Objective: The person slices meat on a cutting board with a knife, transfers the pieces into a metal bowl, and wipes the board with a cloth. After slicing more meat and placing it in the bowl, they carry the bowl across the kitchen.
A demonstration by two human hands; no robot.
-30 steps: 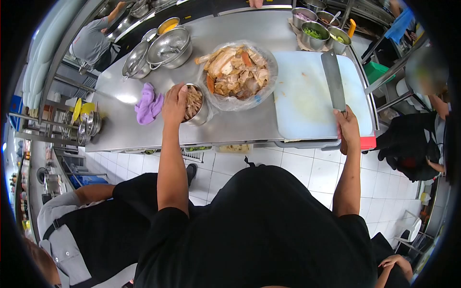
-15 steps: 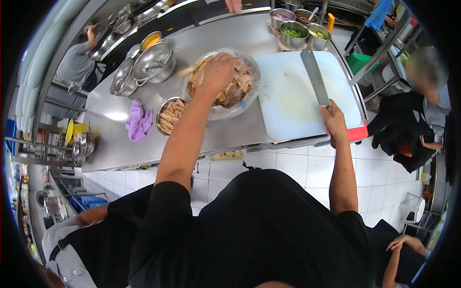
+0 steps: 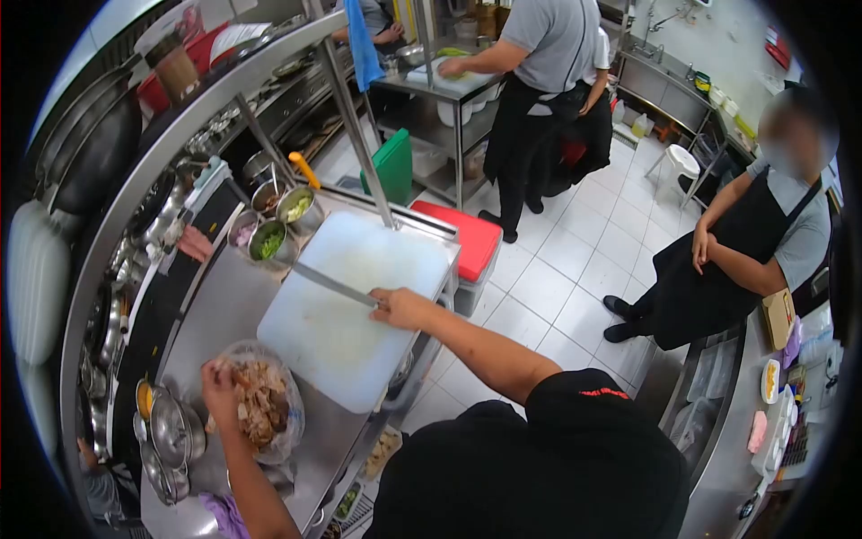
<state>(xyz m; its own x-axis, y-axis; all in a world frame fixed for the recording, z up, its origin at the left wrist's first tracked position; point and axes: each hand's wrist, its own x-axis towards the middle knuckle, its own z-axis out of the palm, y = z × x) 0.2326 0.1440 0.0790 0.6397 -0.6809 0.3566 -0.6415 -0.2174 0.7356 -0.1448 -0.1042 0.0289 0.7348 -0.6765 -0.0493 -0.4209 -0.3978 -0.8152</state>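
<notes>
My right hand (image 3: 401,308) is wrapped round the handle of a long, broad-bladed kitchen knife (image 3: 334,286). The blade lies slantwise over the white cutting board (image 3: 377,251), its tip toward the small containers. My left hand (image 3: 218,393) is at the left rim of a bowl lined with clear plastic (image 3: 297,418). Its fingers are curled together beside the pieces of cooked meat (image 3: 260,409) heaped there; whether they grip a piece I cannot make out. Part of a purple cloth (image 3: 224,515) shows near my left forearm.
Metal containers with chopped greens (image 3: 268,242) and other ingredients stand beyond the board. Metal bowls (image 3: 172,429) sit at the left. A red-lidded box (image 3: 462,238) is past the board's right side. One person (image 3: 718,251) stands at right; others work at a back table.
My view has swung to the right, bringing more of the kitchen and people into sight. My left hand has shifted from the middle of the meat to the bowl's rim. The knife stays in my right hand.
</notes>
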